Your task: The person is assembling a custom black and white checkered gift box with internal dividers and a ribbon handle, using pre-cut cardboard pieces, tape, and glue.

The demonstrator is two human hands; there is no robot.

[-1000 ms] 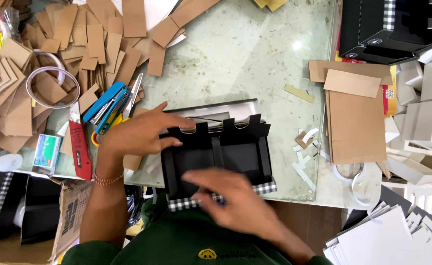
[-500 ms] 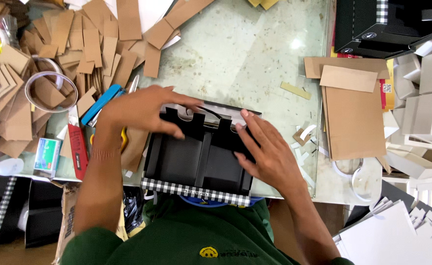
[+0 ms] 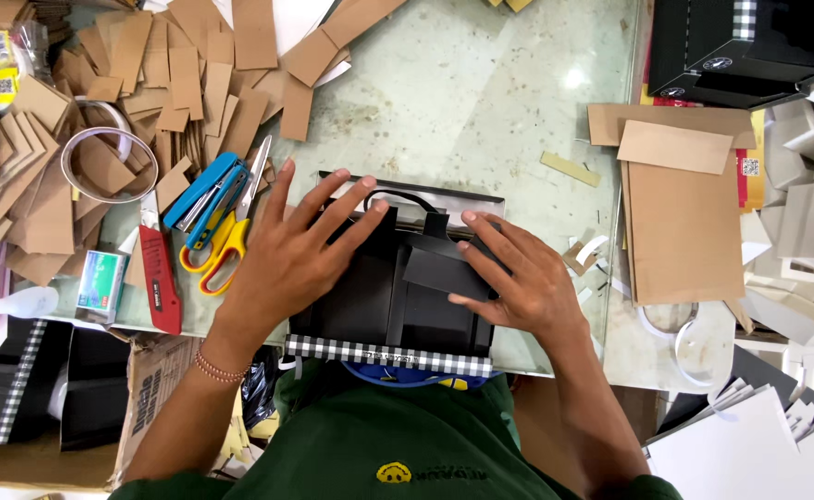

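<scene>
A flat black paper bag (image 3: 397, 296) with a checked black-and-white band (image 3: 388, 355) and a black cord handle (image 3: 407, 198) lies on the pale table at its near edge. My left hand (image 3: 296, 250) rests flat on the bag's left half, fingers spread toward the top edge. My right hand (image 3: 513, 278) lies flat on the right half, its fingers pressing a folded black flap (image 3: 434, 268).
Scissors with yellow handles (image 3: 231, 222), a blue stapler (image 3: 201, 190) and a red cutter (image 3: 160, 278) lie left of the bag. Brown card strips (image 3: 148, 83) cover the far left. A tape roll (image 3: 109, 164) sits among them. Brown card sheets (image 3: 684, 213) and black boxes (image 3: 749, 46) stand right.
Both hands have gone from gripping the bag's upper corners to lying flat on its face. The bag has settled flatter on the table.
</scene>
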